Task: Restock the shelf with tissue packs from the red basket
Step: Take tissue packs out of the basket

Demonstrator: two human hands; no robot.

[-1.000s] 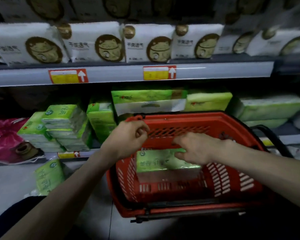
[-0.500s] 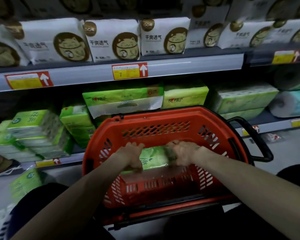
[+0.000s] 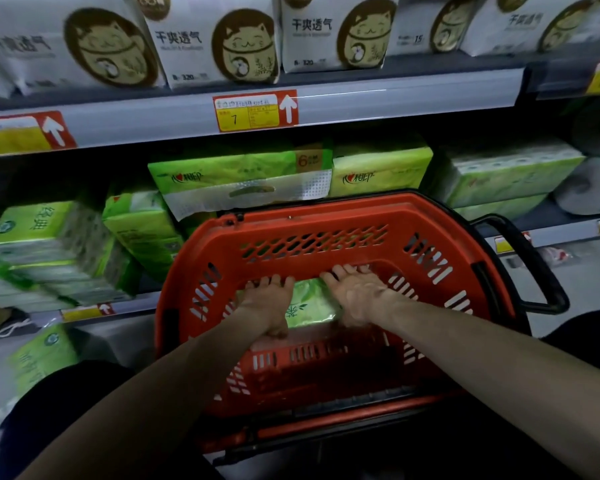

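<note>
The red basket (image 3: pixel 326 216) stands in front of the lower shelf (image 3: pixel 125 304), tilted toward me. Inside it lies a green tissue pack (image 3: pixel 309 303). My left hand (image 3: pixel 269 306) lies on the pack's left end and my right hand (image 3: pixel 357 294) on its right end, fingers spread over its far edge. Both hands grip the pack between them. The pack's lower part is hidden behind the basket's near wall.
Green tissue packs (image 3: pixel 56 251) are stacked on the lower shelf at left, larger green bundles (image 3: pixel 243 174) behind the basket, roll packs (image 3: pixel 506 174) at right. White cat-print packs (image 3: pixel 215 39) fill the upper shelf. One green pack (image 3: pixel 39 358) lies low at left. The basket's black handle (image 3: pixel 527 258) juts right.
My left hand left the basket's rim and went down onto the pack. Both hands now hold the pack's ends inside the basket. The view moved closer and to the right.
</note>
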